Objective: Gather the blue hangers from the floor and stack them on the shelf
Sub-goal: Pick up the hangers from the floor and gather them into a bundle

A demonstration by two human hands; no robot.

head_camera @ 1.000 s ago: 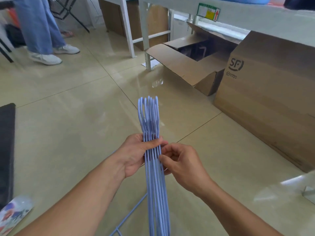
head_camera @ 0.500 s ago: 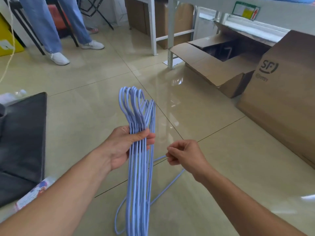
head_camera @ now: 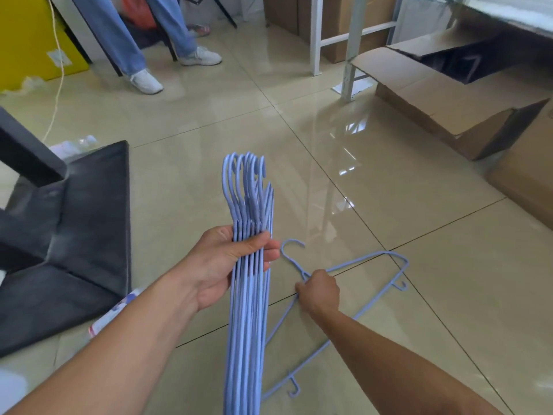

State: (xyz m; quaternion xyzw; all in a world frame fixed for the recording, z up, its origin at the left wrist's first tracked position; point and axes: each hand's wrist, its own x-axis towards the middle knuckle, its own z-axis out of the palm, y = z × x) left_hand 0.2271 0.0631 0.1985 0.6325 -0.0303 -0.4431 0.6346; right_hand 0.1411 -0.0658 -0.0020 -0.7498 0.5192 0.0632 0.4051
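From the head view we see the left hand (head_camera: 223,265) clamped around a bundle of blue hangers (head_camera: 250,280), thumb across the front of the wires, hooks pointing up and away, and the long wires running down past the bottom edge. Just to its right, the right hand (head_camera: 318,292) reaches down to a single blue hanger (head_camera: 374,265) lying flat on the tiled floor (head_camera: 389,190), its fingers closed around the neck below the hook. The two hands are apart, near each other. An open cardboard box (head_camera: 443,94) lies on the floor at upper right, beside white frame legs (head_camera: 317,34). A dark bench base (head_camera: 83,229) sits at left. Another person's jeans and white shoes (head_camera: 146,80) stand at upper left.
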